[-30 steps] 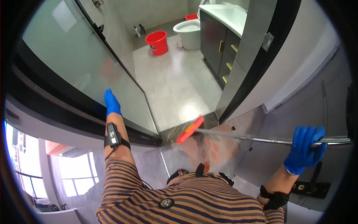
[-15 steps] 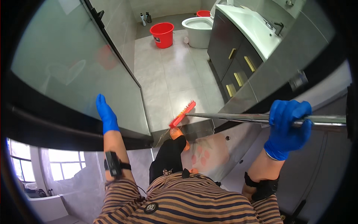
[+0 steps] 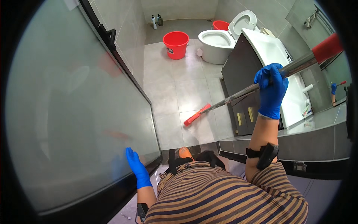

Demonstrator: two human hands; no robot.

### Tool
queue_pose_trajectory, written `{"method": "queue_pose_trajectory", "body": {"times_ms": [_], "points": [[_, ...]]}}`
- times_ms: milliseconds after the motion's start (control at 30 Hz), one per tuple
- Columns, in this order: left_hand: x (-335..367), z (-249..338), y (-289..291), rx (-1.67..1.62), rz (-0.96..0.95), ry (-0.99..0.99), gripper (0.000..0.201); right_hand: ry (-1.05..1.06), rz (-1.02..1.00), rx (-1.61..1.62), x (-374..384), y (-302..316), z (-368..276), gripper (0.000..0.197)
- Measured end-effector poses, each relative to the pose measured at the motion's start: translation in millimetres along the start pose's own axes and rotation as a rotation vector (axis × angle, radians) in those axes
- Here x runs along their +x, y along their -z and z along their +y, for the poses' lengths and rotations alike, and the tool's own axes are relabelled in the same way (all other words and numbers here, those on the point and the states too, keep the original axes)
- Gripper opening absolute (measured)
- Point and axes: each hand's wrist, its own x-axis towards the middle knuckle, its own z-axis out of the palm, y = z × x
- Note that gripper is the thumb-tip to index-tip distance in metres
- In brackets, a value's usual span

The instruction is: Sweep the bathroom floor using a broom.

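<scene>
My right hand [image 3: 273, 89], in a blue glove, is wrapped round the metal pole of a long-handled scrub brush [image 3: 238, 95]. Its red head [image 3: 197, 115] is low over the grey floor tiles, and a red grip shows at the pole's upper end. My left hand [image 3: 136, 167], also gloved in blue, holds nothing; its fingers are stretched out beside the frosted glass door [image 3: 82, 123]. Whether they touch the glass I cannot tell. An orange shoe [image 3: 185, 153] of mine shows at the dark doorway threshold [image 3: 205, 147].
Ahead stand a red bucket [image 3: 176, 44], a white toilet [image 3: 218, 46] with its lid up, and a second red bucket [image 3: 220, 25] behind it. A dark vanity [image 3: 240, 67] with a white basin top lines the right side. Bottles [image 3: 154, 22] stand by the back wall.
I have moved forward to the doorway. My right hand has lifted, so the brush pole now slants upward. The brush head is farther inside, and my left hand is lower beside the door.
</scene>
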Motion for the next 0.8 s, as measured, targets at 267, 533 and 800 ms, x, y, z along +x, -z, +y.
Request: {"method": "queue_pose_trajectory", "body": {"times_ms": [267, 533, 800], "points": [[21, 3, -17, 0.067, 0.089, 0.195, 0.042, 0.028, -0.056, -0.010, 92, -21, 37, 0.013], [94, -2, -98, 0.023, 0.125, 0.332, 0.042, 0.037, -0.118, 0.038, 182, -8, 101, 0.015], [237, -6, -248, -0.046, -0.066, 0.447, 0.045, 0.005, -0.371, 0.239, 288, -16, 190, 0.023]]}}
